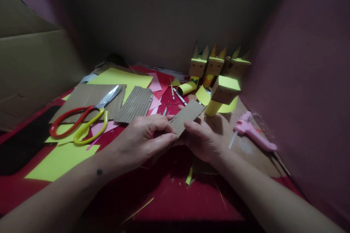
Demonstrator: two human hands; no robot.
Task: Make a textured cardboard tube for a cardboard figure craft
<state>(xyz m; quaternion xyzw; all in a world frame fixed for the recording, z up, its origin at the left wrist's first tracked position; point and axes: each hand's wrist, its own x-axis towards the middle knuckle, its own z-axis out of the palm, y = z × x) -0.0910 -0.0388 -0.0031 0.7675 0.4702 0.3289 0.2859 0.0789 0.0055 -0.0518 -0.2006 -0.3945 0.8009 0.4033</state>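
left hand (147,136) and right hand (204,137) gripping cardboard strip (188,115), partly hidden, black object (23,145) cut off

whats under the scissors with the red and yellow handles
Under the scissors you can see a flat cardboard sheet; below the handles, also yellow paper and pink paper. Whatever lies beneath the middle of that sheet is covered.

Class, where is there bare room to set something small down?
Barest: the red cloth below the left hand and right hand, with a few thin scraps; and the cardboard sheet between right forearm and pink glue gun. Crowded: the left side, where scissors, brown cardboard and yellow paper overlap, and the back right, where box-headed figures cluster.
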